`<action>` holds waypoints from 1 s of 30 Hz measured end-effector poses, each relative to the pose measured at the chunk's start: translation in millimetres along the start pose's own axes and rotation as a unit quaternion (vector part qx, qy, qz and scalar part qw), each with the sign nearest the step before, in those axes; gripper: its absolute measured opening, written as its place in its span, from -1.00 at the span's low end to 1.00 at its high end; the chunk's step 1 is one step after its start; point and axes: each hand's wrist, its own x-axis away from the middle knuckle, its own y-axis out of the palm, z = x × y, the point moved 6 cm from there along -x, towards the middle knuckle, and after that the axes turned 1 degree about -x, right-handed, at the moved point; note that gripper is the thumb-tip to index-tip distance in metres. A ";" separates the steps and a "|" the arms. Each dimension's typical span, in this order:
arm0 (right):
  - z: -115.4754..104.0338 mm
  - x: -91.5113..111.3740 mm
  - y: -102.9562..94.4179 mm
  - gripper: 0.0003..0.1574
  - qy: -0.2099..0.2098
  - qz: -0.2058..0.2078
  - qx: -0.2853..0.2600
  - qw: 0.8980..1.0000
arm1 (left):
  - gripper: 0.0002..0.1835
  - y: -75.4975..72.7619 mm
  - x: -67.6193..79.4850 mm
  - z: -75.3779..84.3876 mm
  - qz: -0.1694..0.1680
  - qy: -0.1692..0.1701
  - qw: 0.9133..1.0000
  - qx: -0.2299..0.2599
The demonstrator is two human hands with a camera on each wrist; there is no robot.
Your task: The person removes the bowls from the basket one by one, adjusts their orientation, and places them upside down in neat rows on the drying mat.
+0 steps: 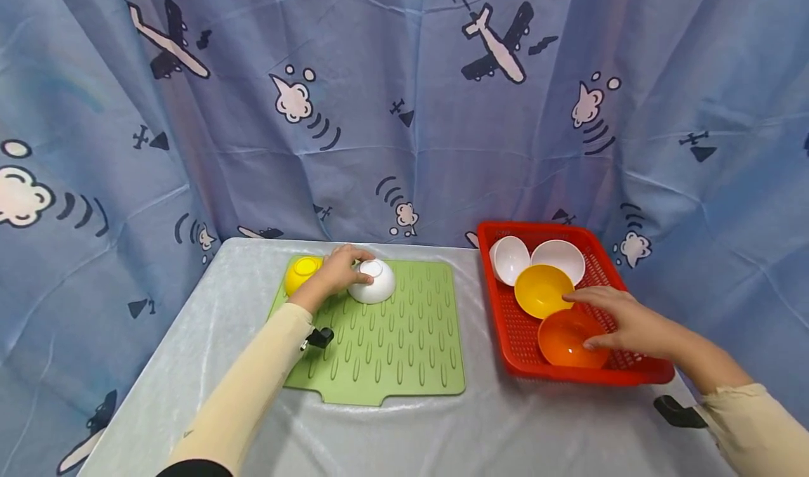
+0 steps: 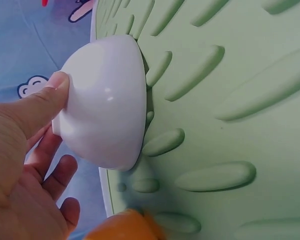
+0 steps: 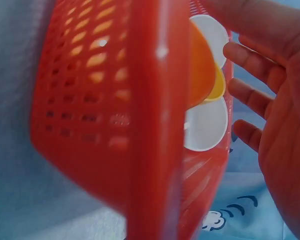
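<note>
Upside down on the green drying mat (image 1: 404,350) sits a white bowl (image 1: 377,286). My left hand (image 1: 342,270) pinches its foot between thumb and fingers; the left wrist view shows the thumb (image 2: 60,86) against the white bowl (image 2: 107,102), its rim down at the mat. A yellow bowl (image 1: 302,275), also inverted, is just left of that hand. At the right, my right hand (image 1: 632,319) hovers with spread fingers over an orange bowl (image 1: 565,340) in the red basket (image 1: 499,322). In the right wrist view this hand (image 3: 290,100) holds nothing.
Inside the basket, a yellow bowl (image 1: 540,291) and two white bowls, one leaning (image 1: 512,260) and one beside it (image 1: 561,258), lie behind the orange one. A patterned blue curtain (image 1: 404,112) hangs behind the table (image 1: 208,336) covered in pale cloth.
</note>
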 end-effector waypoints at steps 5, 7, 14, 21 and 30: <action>6.4 0.4 4.1 0.08 0.014 -0.032 0.002 0.999 | -0.39 -0.5 -0.5 -1.7 0.005 -0.004 1.000 0.000; 9.3 2.2 6.4 0.12 0.019 -0.044 0.003 0.999 | -0.39 0.1 -0.7 -0.7 0.005 -0.005 1.000 0.003; 15.6 5.0 13.2 0.19 0.014 -0.065 0.008 0.998 | -0.39 0.6 -0.4 -1.5 0.004 -0.015 1.000 0.005; 16.5 7.8 16.3 0.32 0.006 -0.078 0.047 0.996 | -0.40 1.5 -1.0 -2.6 0.006 -0.015 1.000 0.012; 16.5 5.6 20.0 0.35 -0.007 -0.065 0.064 0.996 | -0.40 2.6 -0.2 -4.7 0.006 -0.017 1.000 0.010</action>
